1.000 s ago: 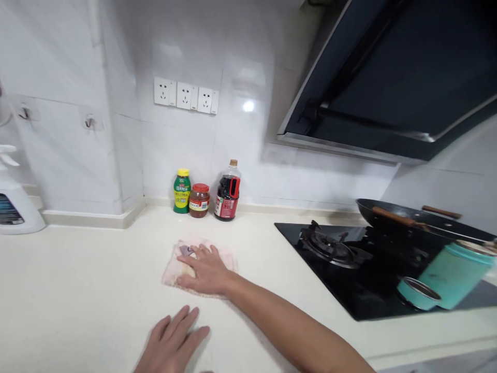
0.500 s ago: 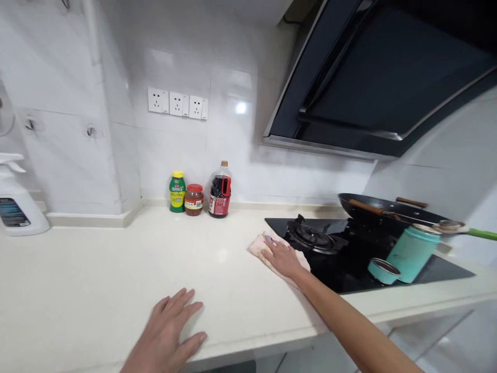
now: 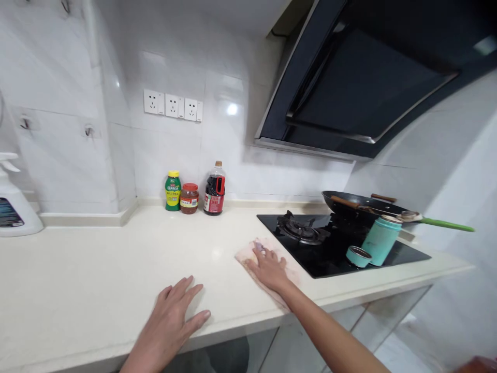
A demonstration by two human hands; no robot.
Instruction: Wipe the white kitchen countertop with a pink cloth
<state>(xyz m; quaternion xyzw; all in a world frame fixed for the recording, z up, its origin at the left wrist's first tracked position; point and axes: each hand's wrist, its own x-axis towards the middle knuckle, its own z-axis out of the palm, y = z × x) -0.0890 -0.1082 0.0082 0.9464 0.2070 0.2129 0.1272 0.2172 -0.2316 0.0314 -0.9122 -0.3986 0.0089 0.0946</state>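
My right hand (image 3: 268, 268) presses down on a pale pink cloth (image 3: 246, 254), its fingers spread over the top rather than wrapped round it. The cloth lies on the white countertop (image 3: 97, 280) just left of the black gas stove (image 3: 322, 264); part of it is hidden under the hand. A purple patch shows near the fingertips. My left hand (image 3: 171, 316) is open over the front part of the counter, fingers apart and holding nothing; whether it touches the surface I cannot tell.
By the wall stand a green bottle (image 3: 173, 191), a red-lidded jar (image 3: 189, 199) and a dark sauce bottle (image 3: 215, 190). A spray bottle (image 3: 17, 207) is far left. The stove bears a wok (image 3: 345, 204), a teal flask (image 3: 380, 241) and its cup (image 3: 357, 257). A range hood (image 3: 361, 77) overhangs.
My right hand and the cloth have moved left and toward me, off the stove's edge onto the counter. The view has turned slightly right. My left hand stays spread in nearly the same place.
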